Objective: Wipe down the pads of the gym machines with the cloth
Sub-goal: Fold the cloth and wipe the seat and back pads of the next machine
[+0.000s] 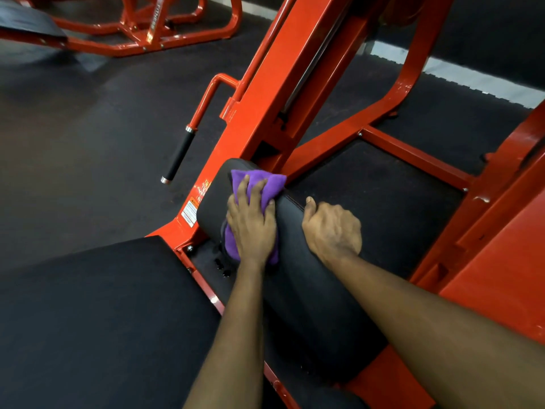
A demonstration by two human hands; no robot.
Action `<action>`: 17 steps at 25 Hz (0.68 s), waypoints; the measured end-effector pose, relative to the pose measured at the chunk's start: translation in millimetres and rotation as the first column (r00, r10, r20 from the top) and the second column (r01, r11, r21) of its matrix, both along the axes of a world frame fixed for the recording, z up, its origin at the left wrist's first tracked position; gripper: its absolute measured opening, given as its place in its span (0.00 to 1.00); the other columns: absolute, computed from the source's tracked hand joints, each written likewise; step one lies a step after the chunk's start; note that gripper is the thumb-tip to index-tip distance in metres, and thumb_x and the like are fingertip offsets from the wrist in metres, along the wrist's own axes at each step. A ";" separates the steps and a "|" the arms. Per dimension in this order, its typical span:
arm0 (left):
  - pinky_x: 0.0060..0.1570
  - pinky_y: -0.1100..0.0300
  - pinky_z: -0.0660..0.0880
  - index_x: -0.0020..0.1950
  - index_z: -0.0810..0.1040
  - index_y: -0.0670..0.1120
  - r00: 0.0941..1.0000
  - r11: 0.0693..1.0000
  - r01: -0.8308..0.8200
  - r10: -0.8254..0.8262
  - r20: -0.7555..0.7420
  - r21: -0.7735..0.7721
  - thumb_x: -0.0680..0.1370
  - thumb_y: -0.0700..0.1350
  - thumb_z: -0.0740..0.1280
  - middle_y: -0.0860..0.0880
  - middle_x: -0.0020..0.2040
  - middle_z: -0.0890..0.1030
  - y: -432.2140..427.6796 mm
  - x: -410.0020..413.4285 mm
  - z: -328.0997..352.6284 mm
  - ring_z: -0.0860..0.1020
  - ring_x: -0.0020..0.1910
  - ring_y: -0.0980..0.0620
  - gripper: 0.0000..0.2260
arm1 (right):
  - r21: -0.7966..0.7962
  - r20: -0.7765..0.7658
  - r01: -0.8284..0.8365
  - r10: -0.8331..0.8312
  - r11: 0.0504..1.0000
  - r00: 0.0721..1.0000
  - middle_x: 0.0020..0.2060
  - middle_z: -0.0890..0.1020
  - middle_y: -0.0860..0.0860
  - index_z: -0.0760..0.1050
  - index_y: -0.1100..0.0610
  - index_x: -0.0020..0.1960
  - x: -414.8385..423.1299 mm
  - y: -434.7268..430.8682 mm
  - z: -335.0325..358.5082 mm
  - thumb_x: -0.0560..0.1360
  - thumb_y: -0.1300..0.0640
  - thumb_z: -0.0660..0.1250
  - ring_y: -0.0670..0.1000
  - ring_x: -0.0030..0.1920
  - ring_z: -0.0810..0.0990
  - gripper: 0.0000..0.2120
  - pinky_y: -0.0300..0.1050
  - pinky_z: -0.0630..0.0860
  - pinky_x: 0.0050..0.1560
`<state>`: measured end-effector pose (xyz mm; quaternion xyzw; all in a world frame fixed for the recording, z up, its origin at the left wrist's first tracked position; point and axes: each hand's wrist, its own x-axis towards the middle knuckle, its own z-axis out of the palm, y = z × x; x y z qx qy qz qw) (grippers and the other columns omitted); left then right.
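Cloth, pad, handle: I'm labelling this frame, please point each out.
cloth (267, 182): head view, bunched purple end above the fingers.
pad (303, 305): head view, bare black top between the forearms.
handle (179, 155): head view, middle of its black grip.

I'm looking over dark rubber floor matting (88, 137), which is meeting a pale strip (477, 81) below a dark wall (489, 28); another red machine frame (138, 31) is standing at far left.

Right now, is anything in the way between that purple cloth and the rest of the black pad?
Yes. The right hand rests on the black pad right beside the purple cloth, which the left hand presses down. Nothing else visible blocks it.
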<state>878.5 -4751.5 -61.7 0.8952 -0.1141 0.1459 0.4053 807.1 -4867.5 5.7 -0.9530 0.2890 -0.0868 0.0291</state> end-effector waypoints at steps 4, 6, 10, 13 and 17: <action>0.71 0.39 0.61 0.74 0.67 0.57 0.999 1.000 -0.017 0.016 -0.046 -0.021 0.77 0.51 0.60 0.53 0.79 0.60 4.6 -4.2 -9.2 0.63 0.72 0.40 0.24 | -0.004 0.004 0.005 -0.005 1.000 1.000 0.35 0.82 0.55 0.81 0.58 0.43 -0.1 1.2 -1.9 0.84 0.41 0.44 0.55 0.35 0.80 0.33 0.47 0.68 0.35; 0.70 0.39 0.62 0.74 0.67 0.58 0.999 0.999 -0.023 0.024 -0.035 0.023 0.78 0.51 0.60 0.53 0.79 0.61 10.7 21.1 -7.4 0.64 0.71 0.40 0.23 | -0.014 -0.004 0.012 -0.012 1.000 1.000 0.30 0.79 0.54 0.80 0.58 0.41 -0.1 -0.4 -4.3 0.84 0.40 0.43 0.53 0.31 0.76 0.34 0.46 0.66 0.32; 0.69 0.41 0.63 0.73 0.69 0.55 0.995 0.997 -0.072 0.071 -0.072 -0.023 0.79 0.52 0.59 0.49 0.76 0.65 26.1 78.3 -0.6 0.66 0.71 0.41 0.21 | 0.002 0.001 0.018 -0.018 1.000 1.000 0.27 0.76 0.52 0.79 0.58 0.37 1.0 -1.9 -6.1 0.84 0.40 0.44 0.52 0.29 0.75 0.34 0.44 0.65 0.29; 0.65 0.41 0.66 0.71 0.71 0.54 0.989 0.990 -0.106 0.094 -0.113 -0.098 0.80 0.53 0.59 0.46 0.70 0.72 41.0 108.8 -0.1 0.70 0.67 0.39 0.19 | 0.016 0.008 0.021 -0.021 1.000 1.000 0.27 0.78 0.53 0.79 0.58 0.37 2.2 -3.1 -6.2 0.84 0.42 0.46 0.52 0.29 0.77 0.33 0.44 0.68 0.29; 0.64 0.43 0.68 0.68 0.72 0.47 0.946 0.958 -0.237 0.191 -0.261 -0.159 0.82 0.53 0.59 0.41 0.65 0.74 71.5 115.0 -32.1 0.72 0.65 0.36 0.17 | 0.028 0.006 0.023 -0.023 0.999 1.000 0.29 0.79 0.54 0.80 0.59 0.38 3.0 -3.0 -6.5 0.84 0.44 0.47 0.53 0.30 0.78 0.31 0.44 0.66 0.28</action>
